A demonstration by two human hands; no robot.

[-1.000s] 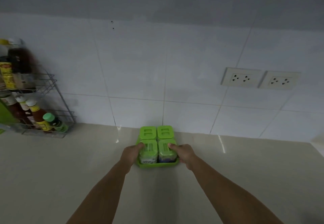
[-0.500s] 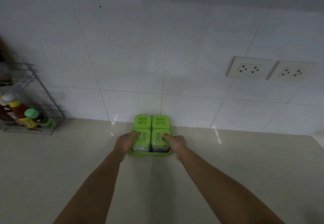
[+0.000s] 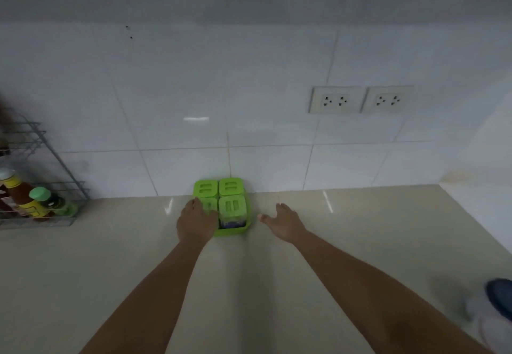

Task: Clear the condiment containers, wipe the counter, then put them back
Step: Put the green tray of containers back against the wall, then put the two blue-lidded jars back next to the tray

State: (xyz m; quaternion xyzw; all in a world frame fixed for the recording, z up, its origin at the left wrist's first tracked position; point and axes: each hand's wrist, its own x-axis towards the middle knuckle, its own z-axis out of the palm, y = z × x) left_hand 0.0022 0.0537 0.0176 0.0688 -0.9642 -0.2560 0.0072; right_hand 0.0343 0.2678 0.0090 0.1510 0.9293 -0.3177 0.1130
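Left hand (image 3: 195, 223) hides most of one container (image 3: 208, 204).

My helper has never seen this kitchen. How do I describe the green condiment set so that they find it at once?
Follow the beige counter to the white tiled wall. Against that wall, lower left of the two wall sockets, stands a tray of four square lidded containers. It is the only bright green block; the wire rack at far left holds bottles.
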